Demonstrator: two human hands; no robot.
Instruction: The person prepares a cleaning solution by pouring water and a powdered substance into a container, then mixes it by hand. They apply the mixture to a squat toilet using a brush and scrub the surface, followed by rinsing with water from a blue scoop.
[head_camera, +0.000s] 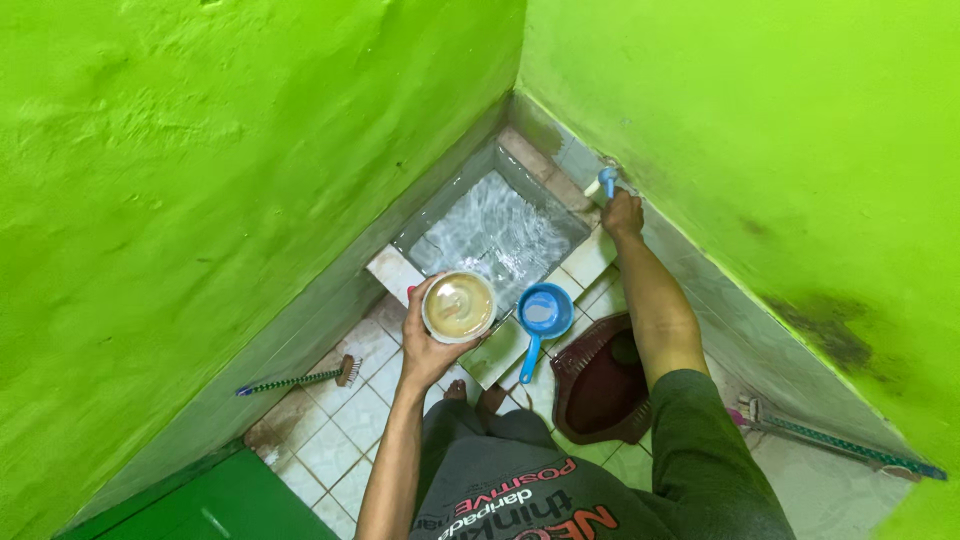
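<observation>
My left hand holds up a small round container with pale, cloudy liquid inside. My right hand reaches out to the far wall and grips a blue and white tap above a tiled water basin full of rippling water. A blue dipper with a long handle rests on the basin's tiled rim, between my two arms.
Bright green walls close in on both sides. A dark red squat toilet sits in the white tiled floor under my right arm. A brush leans at the left wall, another long-handled brush lies at the right. A green door is at bottom left.
</observation>
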